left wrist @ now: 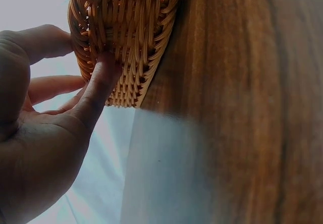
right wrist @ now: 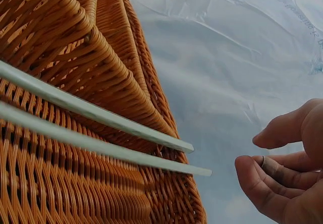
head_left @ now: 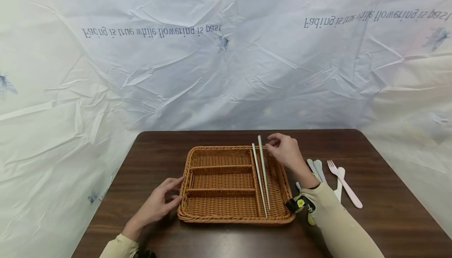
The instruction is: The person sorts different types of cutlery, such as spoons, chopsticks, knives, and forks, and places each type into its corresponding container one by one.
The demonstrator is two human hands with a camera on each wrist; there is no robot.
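A brown wicker basket (head_left: 222, 192) with dividers sits on the table. My left hand (head_left: 160, 203) touches its left end from outside; in the left wrist view the thumb (left wrist: 103, 75) presses on the woven wall. Two pale green chopsticks (head_left: 263, 167) lie lengthwise in the long right compartment, their far ends sticking out over the back rim. Just right of those ends is my right hand (head_left: 285, 150), holding nothing, its fingers loosely bent. In the right wrist view a gap separates the fingertips (right wrist: 247, 168) from the chopsticks (right wrist: 151, 158).
Right of the basket, a pink fork (head_left: 347, 185) crosses a white-handled utensil (head_left: 340, 181). Grey-handled cutlery (head_left: 319, 167) lies beside them, partly hidden by my right forearm. The dark wooden table (head_left: 159, 144) ends at the back against a white printed sheet (head_left: 240, 81).
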